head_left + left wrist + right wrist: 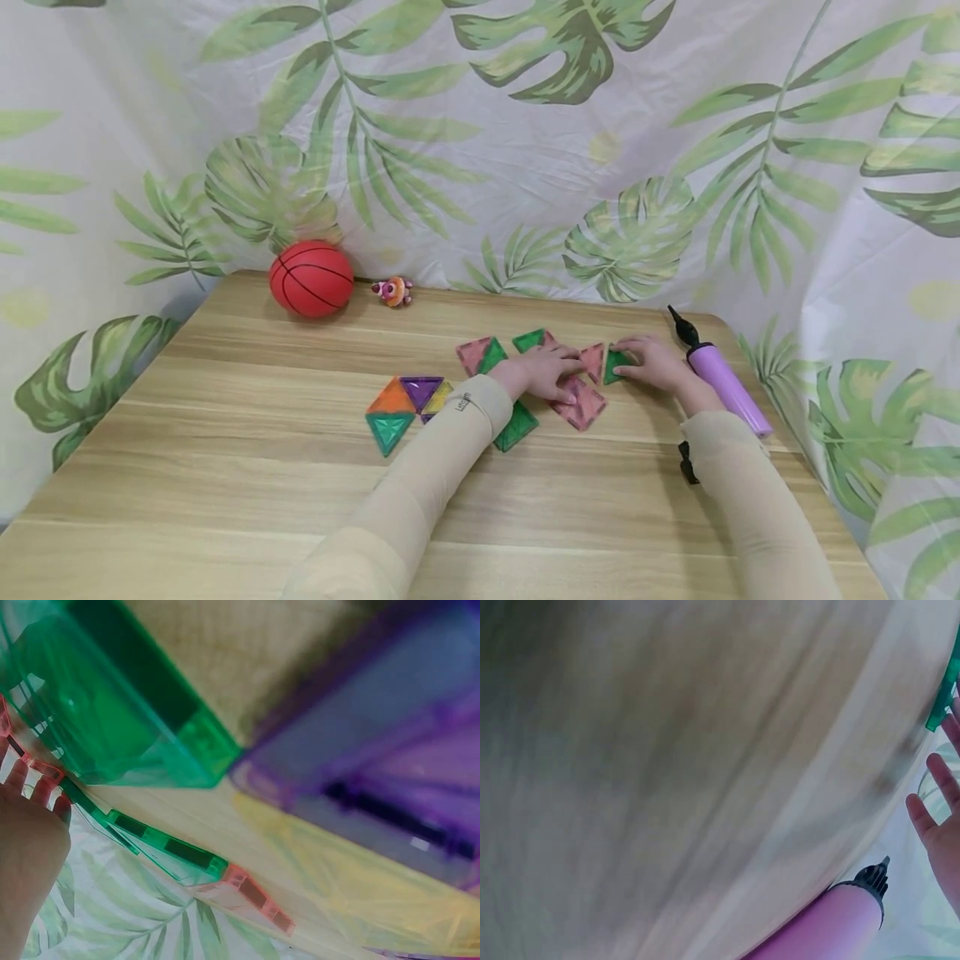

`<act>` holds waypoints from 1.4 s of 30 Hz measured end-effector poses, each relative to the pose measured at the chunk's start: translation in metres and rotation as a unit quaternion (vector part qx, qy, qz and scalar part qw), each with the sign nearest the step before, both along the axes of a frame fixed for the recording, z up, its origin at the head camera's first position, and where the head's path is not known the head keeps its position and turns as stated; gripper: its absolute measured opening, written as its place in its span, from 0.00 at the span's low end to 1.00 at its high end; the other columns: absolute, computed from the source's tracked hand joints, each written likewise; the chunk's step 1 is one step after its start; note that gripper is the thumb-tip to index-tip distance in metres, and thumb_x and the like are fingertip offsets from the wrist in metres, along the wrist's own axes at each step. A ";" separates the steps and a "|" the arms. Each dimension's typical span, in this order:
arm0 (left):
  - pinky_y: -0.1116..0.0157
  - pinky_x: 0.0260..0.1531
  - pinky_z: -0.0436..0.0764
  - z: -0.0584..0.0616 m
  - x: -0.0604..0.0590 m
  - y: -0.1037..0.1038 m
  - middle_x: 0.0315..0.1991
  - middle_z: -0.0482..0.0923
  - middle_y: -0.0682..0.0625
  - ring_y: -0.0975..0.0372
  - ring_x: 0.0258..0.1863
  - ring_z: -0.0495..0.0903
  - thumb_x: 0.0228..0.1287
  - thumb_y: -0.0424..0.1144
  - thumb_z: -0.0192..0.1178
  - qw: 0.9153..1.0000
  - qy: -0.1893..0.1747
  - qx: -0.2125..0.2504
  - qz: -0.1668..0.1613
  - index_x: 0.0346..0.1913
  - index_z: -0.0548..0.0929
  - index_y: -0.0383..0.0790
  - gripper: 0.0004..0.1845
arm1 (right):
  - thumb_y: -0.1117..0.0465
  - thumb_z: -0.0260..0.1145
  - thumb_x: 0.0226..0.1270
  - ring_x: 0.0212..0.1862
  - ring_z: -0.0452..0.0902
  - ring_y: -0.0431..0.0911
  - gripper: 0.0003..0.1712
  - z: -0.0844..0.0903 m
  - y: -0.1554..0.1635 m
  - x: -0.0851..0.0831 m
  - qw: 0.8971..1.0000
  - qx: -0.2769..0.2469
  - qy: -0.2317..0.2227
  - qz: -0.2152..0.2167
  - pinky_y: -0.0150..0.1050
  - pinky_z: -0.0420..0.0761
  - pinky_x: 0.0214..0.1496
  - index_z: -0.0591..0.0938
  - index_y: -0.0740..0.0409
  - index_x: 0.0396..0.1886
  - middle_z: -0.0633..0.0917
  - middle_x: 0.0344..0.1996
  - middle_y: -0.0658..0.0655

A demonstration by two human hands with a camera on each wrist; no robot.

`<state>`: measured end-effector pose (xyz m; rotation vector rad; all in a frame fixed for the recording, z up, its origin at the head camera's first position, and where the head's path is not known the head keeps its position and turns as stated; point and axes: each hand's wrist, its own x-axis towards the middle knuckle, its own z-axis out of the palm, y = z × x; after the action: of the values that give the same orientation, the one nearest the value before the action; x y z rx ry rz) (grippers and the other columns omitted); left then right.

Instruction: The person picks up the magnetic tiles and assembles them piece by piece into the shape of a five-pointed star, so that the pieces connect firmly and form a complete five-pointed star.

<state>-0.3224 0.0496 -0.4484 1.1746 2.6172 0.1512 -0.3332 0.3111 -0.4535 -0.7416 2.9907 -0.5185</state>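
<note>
Beige sleeves (420,487) nearest; pinching green tile (614,364) in right hand (654,362), resting spread left hand (543,372) on pink tiles (586,412); apparently finished: multicoloured cluster (390,427), left; seemingly incomplete: pink-green group (517,427), right

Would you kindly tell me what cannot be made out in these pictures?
- Head: parts of the pink tiles, hidden by the left hand.
- Head: part of the yellow tile, hidden by the left sleeve.
- Head: the figurine's features, too small.
- Left wrist: the purple tile's details, blurred.
- Right wrist: the rest of the right hand and green tile, cut off by the right edge.
</note>
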 end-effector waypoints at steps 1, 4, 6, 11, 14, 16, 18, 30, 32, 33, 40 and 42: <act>0.54 0.70 0.52 0.000 0.000 0.000 0.74 0.51 0.53 0.56 0.73 0.47 0.65 0.60 0.52 1.000 0.000 0.000 -0.001 0.73 0.57 0.55 0.36 | 0.52 0.70 0.58 0.60 0.67 0.64 0.27 0.000 -0.002 0.000 1.000 0.000 0.002 0.003 0.60 0.63 0.63 0.80 0.61 0.55 0.77 0.56 0.67; 0.55 0.70 0.52 0.001 0.000 0.000 0.74 0.51 0.53 0.56 0.74 0.47 0.65 0.60 0.52 1.000 -0.002 -0.003 -0.001 0.73 0.56 0.55 0.36 | 0.52 0.70 0.58 0.60 0.68 0.64 0.27 0.001 -0.007 0.001 1.000 -0.002 0.003 0.007 0.59 0.63 0.63 0.80 0.61 0.55 0.77 0.56 0.67; 0.56 0.70 0.53 0.000 0.000 0.000 0.74 0.51 0.53 0.56 0.74 0.46 0.65 0.60 0.52 1.000 0.001 -0.009 -0.002 0.73 0.56 0.55 0.36 | 0.52 0.70 0.58 0.60 0.68 0.64 0.27 0.001 -0.009 0.001 1.000 -0.002 -0.002 0.008 0.59 0.63 0.63 0.80 0.61 0.55 0.77 0.56 0.67; 0.57 0.71 0.51 0.002 0.002 0.003 0.74 0.50 0.53 0.56 0.74 0.46 0.66 0.61 0.50 0.999 0.024 -0.027 -0.007 0.74 0.55 0.54 0.37 | 0.54 0.67 0.62 0.61 0.66 0.65 0.27 0.006 -0.011 0.000 0.999 -0.020 -0.040 -0.011 0.60 0.63 0.63 0.77 0.63 0.57 0.75 0.57 0.69; 0.54 0.71 0.48 0.007 0.007 0.002 0.75 0.48 0.52 0.54 0.74 0.45 0.66 0.62 0.47 0.999 0.039 -0.026 -0.014 0.75 0.52 0.51 0.39 | 0.54 0.65 0.64 0.63 0.64 0.67 0.27 0.013 -0.014 -0.001 0.997 -0.037 -0.056 -0.034 0.62 0.63 0.62 0.75 0.64 0.59 0.72 0.59 0.71; 0.53 0.71 0.47 0.013 0.010 -0.001 0.75 0.48 0.52 0.54 0.74 0.45 0.66 0.63 0.47 0.999 0.043 -0.018 -0.016 0.75 0.51 0.50 0.40 | 0.54 0.64 0.65 0.63 0.63 0.67 0.28 0.019 -0.018 0.000 0.996 -0.043 -0.056 -0.046 0.62 0.63 0.62 0.73 0.65 0.61 0.71 0.61 0.71; 0.53 0.71 0.48 0.021 0.014 -0.007 0.74 0.50 0.50 0.54 0.74 0.46 0.66 0.62 0.49 0.999 0.045 -0.009 -0.017 0.75 0.52 0.49 0.40 | 0.54 0.64 0.65 0.63 0.63 0.67 0.29 0.025 -0.023 0.000 0.997 -0.036 -0.043 -0.046 0.62 0.64 0.62 0.72 0.65 0.62 0.70 0.61 0.71; 0.54 0.70 0.54 0.051 0.035 -0.072 0.69 0.62 0.46 0.52 0.71 0.54 0.65 0.52 0.57 0.997 0.065 0.035 0.024 0.71 0.63 0.47 0.33 | 0.51 0.65 0.64 0.65 0.60 0.63 0.31 0.066 -0.071 0.019 1.000 -0.003 0.005 -0.012 0.60 0.62 0.64 0.72 0.60 0.63 0.70 0.62 0.67; 0.53 0.68 0.56 0.051 0.040 -0.085 0.67 0.64 0.45 0.51 0.70 0.58 0.65 0.51 0.58 0.996 0.072 0.050 0.027 0.69 0.65 0.45 0.32 | 0.50 0.65 0.63 0.66 0.60 0.62 0.32 0.073 -0.083 0.025 1.000 -0.009 0.004 -0.005 0.59 0.62 0.64 0.72 0.60 0.63 0.70 0.62 0.66; 0.53 0.68 0.57 0.052 0.042 -0.092 0.67 0.64 0.44 0.51 0.69 0.59 0.65 0.50 0.59 0.995 0.078 0.056 0.026 0.69 0.66 0.44 0.32 | 0.51 0.65 0.63 0.66 0.60 0.62 0.31 0.076 -0.089 0.029 1.000 -0.013 0.006 0.000 0.59 0.62 0.64 0.72 0.60 0.63 0.71 0.62 0.66; 0.51 0.64 0.64 0.057 0.064 -0.141 0.61 0.70 0.41 0.49 0.63 0.66 0.61 0.47 0.64 0.986 0.101 0.124 0.043 0.64 0.71 0.39 0.30 | 0.56 0.68 0.62 0.63 0.66 0.60 0.28 0.086 -0.131 0.055 0.997 -0.054 0.033 0.045 0.55 0.68 0.62 0.74 0.60 0.60 0.74 0.59 0.64; 0.52 0.62 0.66 0.058 0.070 -0.156 0.59 0.72 0.42 0.50 0.62 0.68 0.60 0.47 0.64 0.984 0.102 0.136 0.049 0.64 0.72 0.39 0.31 | 0.55 0.68 0.61 0.62 0.68 0.58 0.28 0.084 -0.143 0.062 0.995 -0.064 0.046 0.055 0.54 0.70 0.61 0.75 0.58 0.59 0.75 0.58 0.62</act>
<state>-0.2523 -0.1063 -0.3906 1.2026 2.9075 0.4426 -0.2713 0.1680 -0.3692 -0.9590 2.9991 -0.6957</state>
